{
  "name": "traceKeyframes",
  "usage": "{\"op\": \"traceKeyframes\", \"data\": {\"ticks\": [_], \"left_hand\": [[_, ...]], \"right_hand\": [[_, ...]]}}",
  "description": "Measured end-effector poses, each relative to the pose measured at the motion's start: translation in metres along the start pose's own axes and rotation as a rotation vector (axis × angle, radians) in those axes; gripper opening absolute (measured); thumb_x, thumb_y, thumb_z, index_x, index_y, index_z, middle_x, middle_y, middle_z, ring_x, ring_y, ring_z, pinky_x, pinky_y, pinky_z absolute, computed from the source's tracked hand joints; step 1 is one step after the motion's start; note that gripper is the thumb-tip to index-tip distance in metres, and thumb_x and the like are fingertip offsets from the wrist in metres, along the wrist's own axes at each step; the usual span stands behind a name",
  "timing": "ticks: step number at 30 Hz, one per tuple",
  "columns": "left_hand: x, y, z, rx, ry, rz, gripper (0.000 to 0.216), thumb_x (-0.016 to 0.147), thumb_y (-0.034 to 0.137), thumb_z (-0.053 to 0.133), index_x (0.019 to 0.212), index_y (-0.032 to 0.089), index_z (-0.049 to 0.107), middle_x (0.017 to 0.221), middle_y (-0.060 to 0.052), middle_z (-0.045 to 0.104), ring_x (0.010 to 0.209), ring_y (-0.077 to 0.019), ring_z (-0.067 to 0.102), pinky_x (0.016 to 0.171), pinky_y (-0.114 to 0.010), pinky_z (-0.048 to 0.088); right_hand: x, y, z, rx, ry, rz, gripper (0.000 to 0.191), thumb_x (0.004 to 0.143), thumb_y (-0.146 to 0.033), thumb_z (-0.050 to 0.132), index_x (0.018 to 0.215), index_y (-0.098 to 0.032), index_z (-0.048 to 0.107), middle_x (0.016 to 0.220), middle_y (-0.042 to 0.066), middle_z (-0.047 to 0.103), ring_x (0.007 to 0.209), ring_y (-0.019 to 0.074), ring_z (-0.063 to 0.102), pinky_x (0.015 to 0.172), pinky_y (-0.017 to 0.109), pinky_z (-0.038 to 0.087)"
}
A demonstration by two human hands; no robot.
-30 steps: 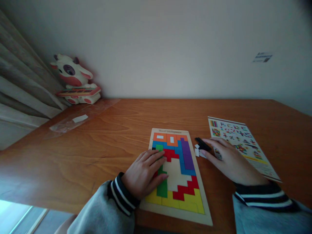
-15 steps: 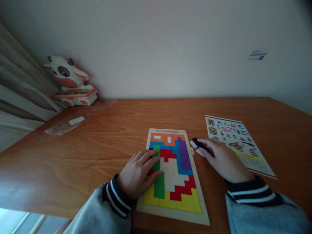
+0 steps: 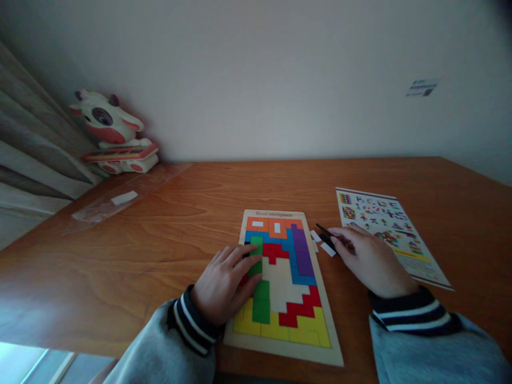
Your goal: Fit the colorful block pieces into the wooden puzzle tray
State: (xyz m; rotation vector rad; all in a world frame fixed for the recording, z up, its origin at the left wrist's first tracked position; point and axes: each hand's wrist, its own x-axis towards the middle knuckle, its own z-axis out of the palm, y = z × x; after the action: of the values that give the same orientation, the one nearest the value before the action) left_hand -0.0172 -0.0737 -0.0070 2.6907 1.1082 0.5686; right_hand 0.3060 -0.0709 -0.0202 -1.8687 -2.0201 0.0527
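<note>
A wooden puzzle board [image 3: 280,349] lies in front of me, partly filled with orange, blue, purple, red, green and yellow blocks; its middle is bare wood. My left hand [image 3: 226,282] rests flat on the board's left side, fingers spread over the green piece [image 3: 262,304]. My right hand [image 3: 366,261] sits on the table just right of the board, fingers pinching a black piece [image 3: 326,236]. Two white pieces [image 3: 322,242] lie on the table beside that black piece.
A printed pattern sheet [image 3: 386,229] lies to the right on the wooden table [image 3: 160,250]. At the far left corner stands a cow-shaped toy [image 3: 114,133], with a clear plastic bag [image 3: 120,200] in front of it and a curtain [image 3: 28,154] at the left.
My right hand has drawn slightly nearer and tilted the black piece up off the table. The view shifted a little; my left hand stays on the board.
</note>
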Motion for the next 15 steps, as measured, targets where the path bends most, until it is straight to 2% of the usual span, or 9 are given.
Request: {"op": "traceKeyframes", "data": {"ticks": [9,15], "left_hand": [[-0.0002,0.0001,-0.0001,-0.004,0.007,0.008,0.030,0.094,0.029,0.051,0.121,0.020,0.059,0.127,-0.011,0.059,0.113,-0.0273,0.057,0.093,-0.050,0.052],[-0.0010,-0.0013,0.0023,0.012,-0.010,0.013,0.031,0.094,0.030,0.051,0.123,0.022,0.058,0.137,-0.012,0.051,0.125,-0.0296,0.049,0.100,-0.052,0.048]], "right_hand": [[-0.0001,-0.0019,-0.0014,-0.023,0.026,0.015,0.030,0.090,-0.024,0.041,0.106,-0.017,0.065,0.104,0.010,0.068,0.091,0.0259,0.067,0.079,0.040,0.052],[-0.0002,-0.0027,-0.0031,0.027,0.022,0.038,0.030,0.090,-0.026,0.041,0.107,-0.017,0.064,0.105,0.010,0.069,0.088,0.0254,0.068,0.079,0.040,0.053]]}}
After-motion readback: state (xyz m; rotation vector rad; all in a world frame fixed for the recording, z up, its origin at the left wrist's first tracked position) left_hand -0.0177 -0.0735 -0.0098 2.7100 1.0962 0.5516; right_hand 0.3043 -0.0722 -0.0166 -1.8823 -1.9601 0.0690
